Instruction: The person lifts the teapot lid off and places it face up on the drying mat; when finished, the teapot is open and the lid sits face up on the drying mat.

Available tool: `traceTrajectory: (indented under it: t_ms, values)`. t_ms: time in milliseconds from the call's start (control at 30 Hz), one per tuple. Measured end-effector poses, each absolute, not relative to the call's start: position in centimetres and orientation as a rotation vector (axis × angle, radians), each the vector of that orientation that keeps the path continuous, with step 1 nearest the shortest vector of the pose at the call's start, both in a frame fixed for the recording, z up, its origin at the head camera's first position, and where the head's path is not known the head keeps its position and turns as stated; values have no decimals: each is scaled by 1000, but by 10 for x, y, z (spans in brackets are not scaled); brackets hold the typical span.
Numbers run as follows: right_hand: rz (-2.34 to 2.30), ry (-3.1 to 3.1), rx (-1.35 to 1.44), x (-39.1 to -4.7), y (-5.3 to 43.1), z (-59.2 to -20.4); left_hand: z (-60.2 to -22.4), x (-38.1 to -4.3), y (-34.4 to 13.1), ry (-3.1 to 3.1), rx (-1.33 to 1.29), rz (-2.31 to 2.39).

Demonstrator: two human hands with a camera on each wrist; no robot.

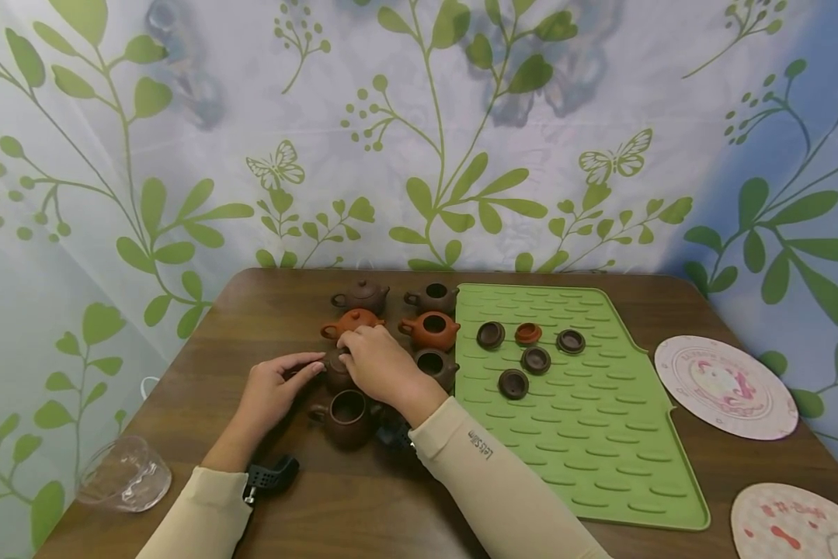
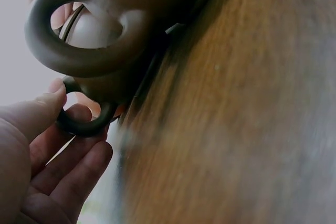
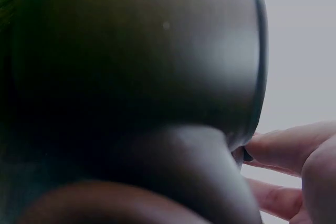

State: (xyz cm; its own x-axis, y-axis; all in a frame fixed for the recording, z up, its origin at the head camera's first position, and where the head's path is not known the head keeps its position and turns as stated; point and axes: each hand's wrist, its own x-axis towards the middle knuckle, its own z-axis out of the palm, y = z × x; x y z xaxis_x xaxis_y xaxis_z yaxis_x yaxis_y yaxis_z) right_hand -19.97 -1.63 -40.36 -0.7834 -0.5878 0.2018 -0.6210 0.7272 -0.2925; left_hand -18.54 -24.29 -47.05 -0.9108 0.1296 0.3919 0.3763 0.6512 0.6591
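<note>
A brown teapot (image 1: 336, 373) stands in the left column of teapots, partly covered by my hands. My left hand (image 1: 272, 388) pinches its loop handle (image 2: 86, 127) between thumb and fingers. From above, my right hand (image 1: 384, 369) reaches over the same pot, its fingers curled down at the lid; the lid is mostly hidden. Behind it sits a lidded orange teapot (image 1: 352, 321), then a lidded dark brown teapot (image 1: 363, 297). In front is a lidless brown teapot (image 1: 349, 419). The right wrist view is largely filled by a dark pot (image 3: 173, 61), with my fingertips beyond it.
Lidless teapots stand to the right: brown (image 1: 438, 295), orange (image 1: 432, 331) and brown (image 1: 438, 366). Several loose lids (image 1: 536, 359) lie on the green mat (image 1: 600, 435). A clear plastic cup (image 1: 126, 475) is at the front left. Two printed round mats (image 1: 726, 386) lie right.
</note>
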Motion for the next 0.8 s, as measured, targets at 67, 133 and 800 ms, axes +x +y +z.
traceTrajectory:
  t_ms: [67, 133, 800]
  values:
    - [524, -2826, 996, -200, -16, -404, -471, -185, -243, -2562, -400, -1121]
    - [530, -2824, 997, -200, -17, -404, -471, -185, -242, -2559, -402, -1118]
    - [585, -2766, 1057, -201, -15, -397, -469, -183, -241, -2554, -389, -1134]
